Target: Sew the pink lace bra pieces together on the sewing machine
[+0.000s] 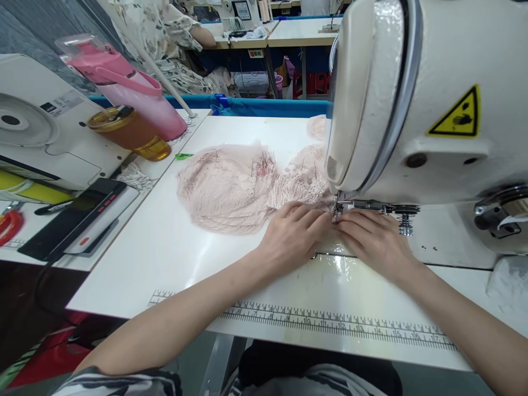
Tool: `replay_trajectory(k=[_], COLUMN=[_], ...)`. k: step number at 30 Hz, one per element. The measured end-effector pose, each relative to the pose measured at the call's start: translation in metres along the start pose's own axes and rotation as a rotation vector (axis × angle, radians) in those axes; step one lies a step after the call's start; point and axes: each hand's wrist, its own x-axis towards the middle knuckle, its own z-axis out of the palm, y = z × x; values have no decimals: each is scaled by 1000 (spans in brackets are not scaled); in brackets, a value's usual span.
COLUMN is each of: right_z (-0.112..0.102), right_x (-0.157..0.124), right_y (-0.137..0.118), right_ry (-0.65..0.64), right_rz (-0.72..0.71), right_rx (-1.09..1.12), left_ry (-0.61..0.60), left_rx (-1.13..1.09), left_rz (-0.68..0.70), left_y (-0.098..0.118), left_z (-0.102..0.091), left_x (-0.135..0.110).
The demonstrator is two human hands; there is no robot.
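Pale pink lace fabric (229,190) lies bunched on the white table, running from the left to the needle area of a sewing machine (375,110). My left hand (291,236) is closed on the lace's near edge, just left of the presser foot (337,209). On the other side of the foot, my right hand (375,239) has its fingers pressed together at the edge of the material, under the machine head. The fingertips of both hands almost meet at the needle, and the bit of lace between them is mostly hidden.
A pink bottle (136,91) and an amber cup (132,135) stand at the back left. Nearer are a black-and-white device (78,220) and red-handled scissors (10,225). A printed ruler (330,324) runs along the front edge. Another person (165,44) sits beyond the blue trough.
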Motion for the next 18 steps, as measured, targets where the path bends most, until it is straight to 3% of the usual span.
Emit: replay_trajectory(k=[3, 7, 18], right_z=[0, -5, -13], right_x=[1, -1, 5], right_y=[-2, -6, -22], right_ry=[16, 1, 158], right_rz=[11, -55, -230], right_rx=[136, 201, 231], left_ry=[-38, 27, 162], left_rx=[-100, -129, 35], left_rz=[-115, -4, 147], left_y=[4, 5, 12], left_z=[-5, -4, -8], left_x=[-4, -8, -6])
